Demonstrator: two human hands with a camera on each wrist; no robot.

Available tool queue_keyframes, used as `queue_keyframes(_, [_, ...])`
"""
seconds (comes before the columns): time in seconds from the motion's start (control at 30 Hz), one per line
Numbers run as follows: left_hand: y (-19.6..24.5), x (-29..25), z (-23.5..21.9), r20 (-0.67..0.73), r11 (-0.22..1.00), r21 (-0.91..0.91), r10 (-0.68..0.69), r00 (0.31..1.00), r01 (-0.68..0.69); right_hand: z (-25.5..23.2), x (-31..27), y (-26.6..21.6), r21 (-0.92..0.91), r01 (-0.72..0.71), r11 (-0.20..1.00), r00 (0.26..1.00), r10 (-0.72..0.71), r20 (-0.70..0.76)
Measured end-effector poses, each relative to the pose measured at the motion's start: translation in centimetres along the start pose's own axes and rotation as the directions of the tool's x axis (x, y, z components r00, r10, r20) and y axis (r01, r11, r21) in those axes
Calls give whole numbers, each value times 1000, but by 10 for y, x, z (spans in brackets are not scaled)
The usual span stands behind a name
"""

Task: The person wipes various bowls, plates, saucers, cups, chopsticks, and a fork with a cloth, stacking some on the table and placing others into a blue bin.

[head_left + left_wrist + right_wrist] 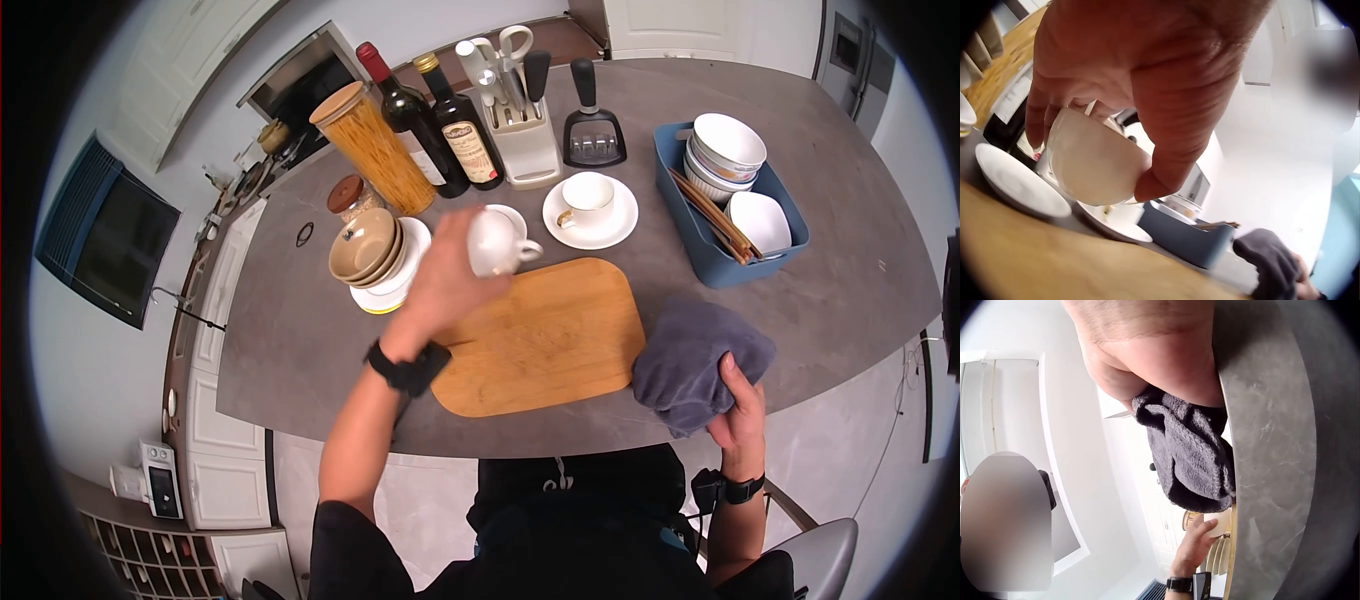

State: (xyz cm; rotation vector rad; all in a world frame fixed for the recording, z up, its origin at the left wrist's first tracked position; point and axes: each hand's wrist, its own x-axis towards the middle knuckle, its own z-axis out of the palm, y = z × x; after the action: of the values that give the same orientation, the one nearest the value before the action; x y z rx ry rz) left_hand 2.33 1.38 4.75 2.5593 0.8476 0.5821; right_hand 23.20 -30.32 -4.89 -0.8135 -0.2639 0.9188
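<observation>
Leftmost from where I watch, brown bowls sit stacked on white plates. Next, my left hand has its thumb and fingers clamped on a white cup, tilted and raised off a saucer, near the far edge of the wooden board. Beyond that board, a second cup stands on its own saucer. Farther right, my right hand grips a bunched gray cloth, thumb over it, on the near side of the blue bin of bowls and chopsticks.
</observation>
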Motion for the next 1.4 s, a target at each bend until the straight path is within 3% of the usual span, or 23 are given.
queue_keyframes(0.1, [-43,34,-6,89,998,-64,17,996,-11,-5,1,2,8,0,1000,1000,0,4])
queue_keyframes(0.13, [-46,41,-9,93,998,-62,20,995,-15,-5,1,2,13,2,1000,1000,-2,1])
queue_keyframes(0.2, [-51,51,-13,266,990,-123,-32,963,67,-3,0,1,22,0,1000,1000,0,-5])
queue_keyframes(0.37, [-58,62,-12,378,984,-154,-22,926,86,-3,-1,1,27,7,1000,1000,-7,1])
queue_keyframes(0.43, [-59,65,-14,447,997,-52,-22,894,51,-3,-1,1,26,10,1000,1000,-10,4])
queue_keyframes(0.53, [-58,61,-14,458,997,50,28,889,-57,-3,-1,2,22,9,1000,1000,-9,-9])
queue_keyframes(0.63, [-50,57,-22,437,997,74,-32,899,-1,-6,-1,3,13,0,1000,1000,0,-15])
queue_keyframes(0.73, [-64,61,-25,388,1000,-9,13,921,-11,-8,0,4,25,-4,1000,1000,4,3])
queue_keyframes(0.77, [-51,60,-25,388,1000,-8,12,922,-9,-8,0,5,26,0,1000,1000,0,-2])
queue_keyframes(0.83, [-24,58,-17,168,936,254,-292,942,244,-7,0,5,26,-2,1000,1000,2,1])
queue_keyframes(0.87, [-21,56,-13,165,935,254,-294,942,247,-7,0,5,22,-5,1000,1000,5,-2])
queue_keyframes(0.93, [-20,54,-4,187,873,466,-257,948,145,-5,0,3,18,-4,1000,1000,4,-6])
queue_keyframes(1.13, [-38,60,-6,265,947,309,-173,949,86,-3,0,2,7,1,1000,1000,-1,3])
queue_keyframes(1.2, [-46,59,-7,290,966,253,-32,957,-44,-1,1,3,5,27,1000,1000,-27,0])
queue_keyframes(1.4, [-50,56,-2,246,974,201,57,968,-108,-2,0,2,7,6,1000,1000,-6,-7])
